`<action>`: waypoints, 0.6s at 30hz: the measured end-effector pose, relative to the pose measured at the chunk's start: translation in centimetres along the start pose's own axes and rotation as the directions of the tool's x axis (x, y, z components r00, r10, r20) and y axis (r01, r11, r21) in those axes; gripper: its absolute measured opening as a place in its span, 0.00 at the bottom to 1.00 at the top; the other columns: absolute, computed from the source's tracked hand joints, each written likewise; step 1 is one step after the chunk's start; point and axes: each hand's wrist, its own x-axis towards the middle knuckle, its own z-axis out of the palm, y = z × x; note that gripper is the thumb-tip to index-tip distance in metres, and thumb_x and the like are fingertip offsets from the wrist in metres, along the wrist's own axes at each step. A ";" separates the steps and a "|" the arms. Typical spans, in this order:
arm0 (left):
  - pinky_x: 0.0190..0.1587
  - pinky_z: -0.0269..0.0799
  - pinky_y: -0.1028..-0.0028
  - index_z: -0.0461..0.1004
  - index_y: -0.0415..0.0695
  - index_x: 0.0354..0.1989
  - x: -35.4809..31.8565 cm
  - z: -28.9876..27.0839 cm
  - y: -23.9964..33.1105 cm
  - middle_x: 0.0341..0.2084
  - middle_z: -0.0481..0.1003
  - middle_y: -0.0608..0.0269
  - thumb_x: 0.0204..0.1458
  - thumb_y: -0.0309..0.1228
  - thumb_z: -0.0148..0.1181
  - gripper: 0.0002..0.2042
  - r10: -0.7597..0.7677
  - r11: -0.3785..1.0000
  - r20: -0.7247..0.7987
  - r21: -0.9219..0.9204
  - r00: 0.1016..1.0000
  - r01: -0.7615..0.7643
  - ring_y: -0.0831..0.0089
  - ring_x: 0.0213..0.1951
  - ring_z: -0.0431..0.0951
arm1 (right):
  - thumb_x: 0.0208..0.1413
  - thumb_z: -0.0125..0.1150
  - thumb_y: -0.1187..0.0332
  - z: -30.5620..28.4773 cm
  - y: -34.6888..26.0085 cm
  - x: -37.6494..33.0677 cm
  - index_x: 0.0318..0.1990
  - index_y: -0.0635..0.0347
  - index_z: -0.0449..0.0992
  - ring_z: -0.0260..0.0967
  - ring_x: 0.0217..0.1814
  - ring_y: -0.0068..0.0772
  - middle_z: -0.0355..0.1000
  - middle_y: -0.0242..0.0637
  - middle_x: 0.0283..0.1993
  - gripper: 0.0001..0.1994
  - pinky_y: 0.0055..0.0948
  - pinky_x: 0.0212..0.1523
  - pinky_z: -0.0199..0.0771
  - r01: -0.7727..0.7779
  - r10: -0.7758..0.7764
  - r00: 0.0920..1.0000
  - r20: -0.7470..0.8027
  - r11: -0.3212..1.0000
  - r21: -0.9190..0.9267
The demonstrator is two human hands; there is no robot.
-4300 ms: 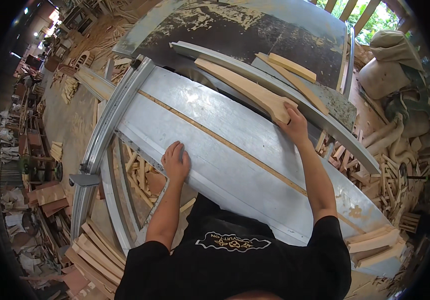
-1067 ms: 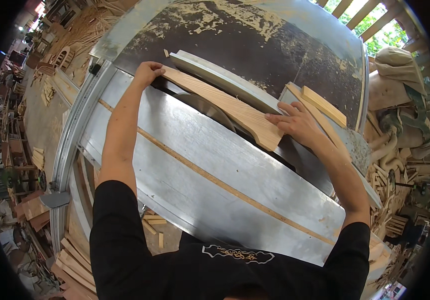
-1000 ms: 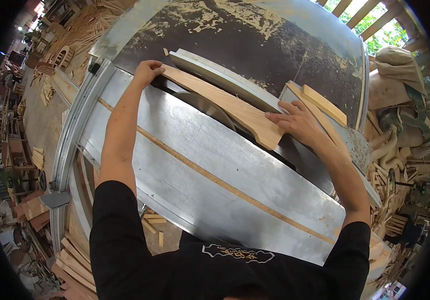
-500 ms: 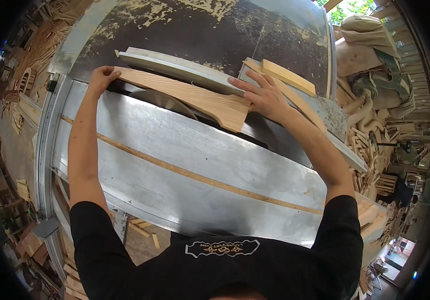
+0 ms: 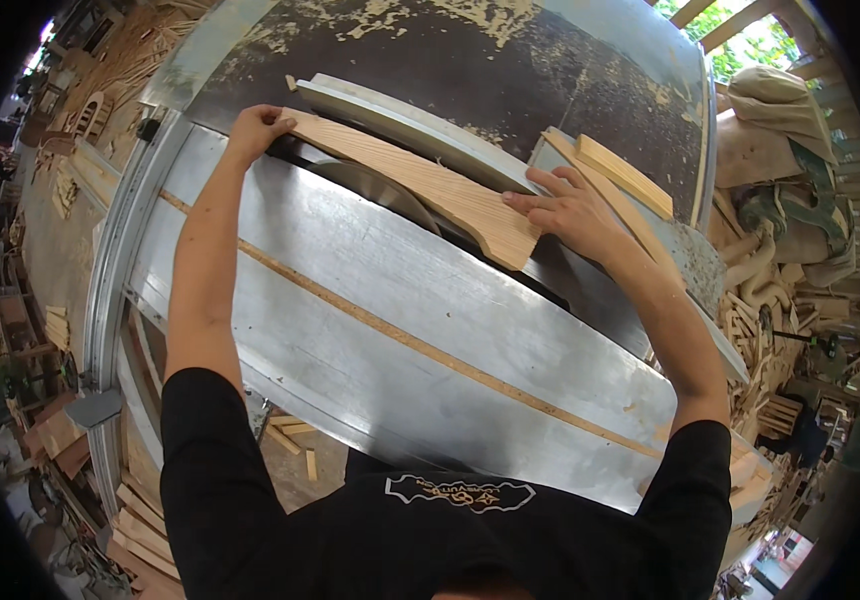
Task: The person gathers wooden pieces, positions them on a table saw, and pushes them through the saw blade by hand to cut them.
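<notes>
Both hands are on the curved wooden board (image 5: pixel 420 180), which lies flat across the metal bench (image 5: pixel 380 320) of a saw, running from upper left down to lower right. The left hand (image 5: pixel 255 128) has the far, narrow end, fingers (image 5: pixel 275 113) curled over the top edge and gripping it. The right hand (image 5: pixel 568 208) sits at the wider, rounded end, fingers (image 5: pixel 535 200) stretched out open and pressing flat on the board's face and edge rather than wrapping it. Just beneath the board's middle, the grey arc of the saw blade (image 5: pixel 375 190) shows, right up against the wood's lower edge; whether it is touching, you cannot tell. Behind the board runs a long pale metal fence (image 5: pixel 410 125), close alongside. By the right hand, a couple of straight wooden strips (image 5: pixel 622 175) lie on the bench. A thin wood-coloured strip (image 5: pixel 400 340) runs along the bench top nearer the body. Sawdust (image 5: pixel 450 40) is scattered over the dark surface beyond, and offcuts (image 5: pixel 760 320) are heaped off to the right.
</notes>
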 end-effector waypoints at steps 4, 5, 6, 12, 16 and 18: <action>0.48 0.73 0.71 0.80 0.37 0.47 0.3 0.5 -1.0 0.39 0.82 0.56 0.46 0.38 0.74 0.22 -0.010 0.999 -0.060 0.035 0.998 0.012 0.68 0.41 0.81 | 0.54 0.59 0.67 0.2 0.1 0.4 0.22 0.54 0.73 0.57 0.73 0.37 0.72 0.16 0.64 0.09 0.37 0.66 0.58 0.027 -0.027 1.000 -0.001 0.999 -0.026; 0.48 0.73 0.71 0.80 0.37 0.47 0.3 0.5 -0.7 0.39 0.82 0.56 0.46 0.38 0.74 0.22 -0.009 0.999 -0.066 0.041 0.998 0.012 0.68 0.41 0.81 | 0.54 0.59 0.67 0.3 0.1 0.4 0.22 0.54 0.73 0.57 0.73 0.37 0.72 0.16 0.64 0.09 0.37 0.66 0.58 0.017 -0.017 1.000 -0.003 1.000 -0.015; 0.49 0.73 0.72 0.79 0.36 0.48 0.2 0.5 -0.5 0.40 0.82 0.56 0.48 0.37 0.73 0.22 -0.031 0.999 -0.046 0.037 0.998 0.032 0.70 0.41 0.80 | 0.53 0.59 0.67 0.3 0.1 0.4 0.22 0.54 0.73 0.57 0.73 0.37 0.72 0.16 0.64 0.09 0.37 0.66 0.58 0.008 -0.008 1.000 -0.005 1.000 -0.005; 0.50 0.72 0.72 0.79 0.35 0.50 0.1 -0.4 -0.5 0.41 0.82 0.56 0.50 0.35 0.72 0.21 -0.062 0.997 -0.042 0.039 0.997 0.064 0.71 0.43 0.79 | 0.54 0.60 0.67 0.4 0.1 1.6 0.22 0.54 0.73 0.57 0.73 0.37 0.72 0.16 0.64 0.09 0.38 0.66 0.58 0.027 -0.027 1.000 -0.006 1.000 0.005; 0.48 0.74 0.71 0.81 0.38 0.47 0.6 -0.5 -1.8 0.38 0.83 0.56 0.46 0.37 0.75 0.21 -0.024 1.000 -0.087 -0.005 0.996 0.024 0.68 0.40 0.81 | 0.53 0.60 0.68 0.3 0.2 2.0 0.23 0.54 0.74 0.57 0.73 0.37 0.72 0.17 0.63 0.08 0.38 0.66 0.59 0.032 -0.032 0.999 -0.003 0.999 -0.009; 0.47 0.74 0.71 0.81 0.38 0.47 1.1 -0.7 -2.4 0.37 0.83 0.56 0.46 0.37 0.75 0.22 -0.017 0.999 -0.093 0.032 0.995 0.020 0.68 0.40 0.81 | 0.52 0.61 0.68 0.8 0.3 2.2 0.23 0.55 0.75 0.57 0.72 0.37 0.72 0.17 0.63 0.08 0.39 0.66 0.59 0.032 -0.032 0.999 -0.021 0.999 -0.006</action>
